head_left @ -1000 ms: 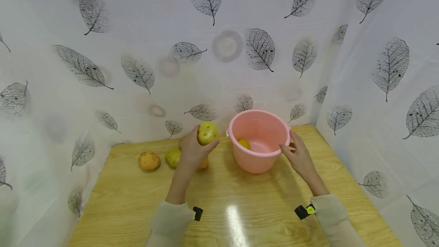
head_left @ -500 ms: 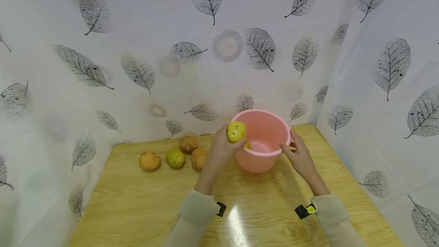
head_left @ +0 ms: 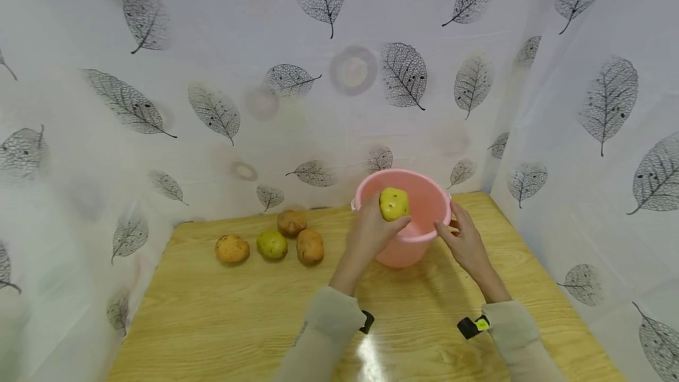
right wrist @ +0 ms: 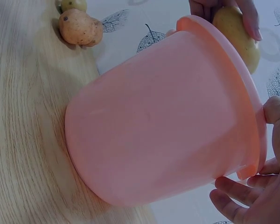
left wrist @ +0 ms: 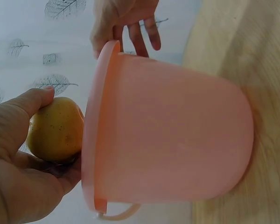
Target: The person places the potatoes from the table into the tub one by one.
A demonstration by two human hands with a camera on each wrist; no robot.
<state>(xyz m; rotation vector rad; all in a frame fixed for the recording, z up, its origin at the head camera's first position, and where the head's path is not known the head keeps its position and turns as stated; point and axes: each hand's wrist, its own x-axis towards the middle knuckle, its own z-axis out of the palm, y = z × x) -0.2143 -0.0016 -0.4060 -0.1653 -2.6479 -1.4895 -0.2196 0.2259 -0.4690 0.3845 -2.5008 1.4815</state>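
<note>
My left hand [head_left: 370, 224] grips a yellow-green potato [head_left: 394, 204] between thumb and fingers, over the near left rim of a pink bucket [head_left: 403, 252]. In the left wrist view the potato [left wrist: 57, 129] sits level with the bucket's rim. My right hand [head_left: 462, 241] holds the bucket's right rim, thumb and fingers on either side of it, as the right wrist view shows for that hand [right wrist: 266, 172]. The bucket stands upright on the wooden table; much of its inside is hidden behind the left hand and potato.
Left of the bucket lie several more potatoes: a yellowish one [head_left: 231, 249], a greenish one [head_left: 272, 244], and two brownish ones, the nearer potato [head_left: 310, 246] closest to the bucket. Leaf-patterned curtain [head_left: 254, 128] surrounds the wooden table [head_left: 212, 317] at back and sides.
My left hand has carried the yellow-green potato rightward from above the other potatoes to over the bucket's mouth. The right hand stays on the rim.
</note>
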